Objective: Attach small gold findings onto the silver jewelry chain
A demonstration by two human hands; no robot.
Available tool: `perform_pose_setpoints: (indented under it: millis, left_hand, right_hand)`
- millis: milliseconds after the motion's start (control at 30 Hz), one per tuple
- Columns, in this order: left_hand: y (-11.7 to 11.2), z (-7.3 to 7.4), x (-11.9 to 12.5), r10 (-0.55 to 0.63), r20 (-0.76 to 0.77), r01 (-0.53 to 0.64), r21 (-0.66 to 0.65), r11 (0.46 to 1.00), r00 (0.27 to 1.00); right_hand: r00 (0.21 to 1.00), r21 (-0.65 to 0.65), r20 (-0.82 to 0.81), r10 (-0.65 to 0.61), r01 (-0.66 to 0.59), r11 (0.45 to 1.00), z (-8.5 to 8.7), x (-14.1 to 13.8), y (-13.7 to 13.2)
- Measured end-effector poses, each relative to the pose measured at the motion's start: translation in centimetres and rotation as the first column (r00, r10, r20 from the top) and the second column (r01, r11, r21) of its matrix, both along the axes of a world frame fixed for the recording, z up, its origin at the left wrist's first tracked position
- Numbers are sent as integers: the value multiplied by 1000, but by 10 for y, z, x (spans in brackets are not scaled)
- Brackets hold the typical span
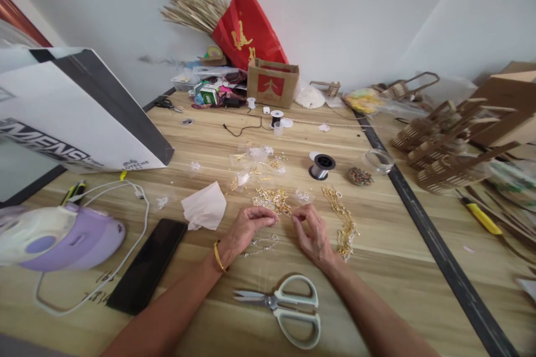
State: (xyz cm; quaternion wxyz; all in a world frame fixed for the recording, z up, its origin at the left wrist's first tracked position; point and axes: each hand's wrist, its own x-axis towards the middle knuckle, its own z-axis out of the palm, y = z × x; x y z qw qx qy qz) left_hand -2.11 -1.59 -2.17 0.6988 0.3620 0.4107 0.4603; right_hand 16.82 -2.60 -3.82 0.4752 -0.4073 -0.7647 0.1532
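Note:
My left hand (248,227), with a gold bangle (219,256) at its wrist, pinches thumb and forefinger at the near edge of a pile of gold and silver beads (271,199). Whatever lies in that pinch is too small to make out. Just to the right, my right hand (313,234) is closed, its thumb and forefinger together; what it holds is hidden. Between the hands and nearer to me lies a silver chain (264,244). A bundle of gold chains (347,228) rests beside my right hand. White-handled scissors (288,305) lie below both hands.
A spool of wire (322,166), a jar of beads (360,175) and small bags of findings (255,164) stand beyond the hands. On the left are a tissue (204,206), a black phone (147,265), a purple device (79,237) with a cable and a large box (79,111).

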Motion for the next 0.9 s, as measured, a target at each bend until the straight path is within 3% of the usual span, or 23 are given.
perform_pose_setpoints:
  millis: [333, 667, 900]
  left_hand:
    - [-2, 5, 0, 5, 16, -4, -52, 999, 1000]
    - [0, -3, -3, -26, 0, 26, -25, 999, 1000]
    - [0, 0, -3, -10, -53, 9, -8, 1000, 999]
  right_hand:
    - [1000, 29, -2, 27, -27, 999, 0, 0, 1]
    - [1000, 18, 1, 19, -19, 1000, -1, 1, 1]
    - [1000, 2, 7, 26, -26, 1000, -1, 1, 1]
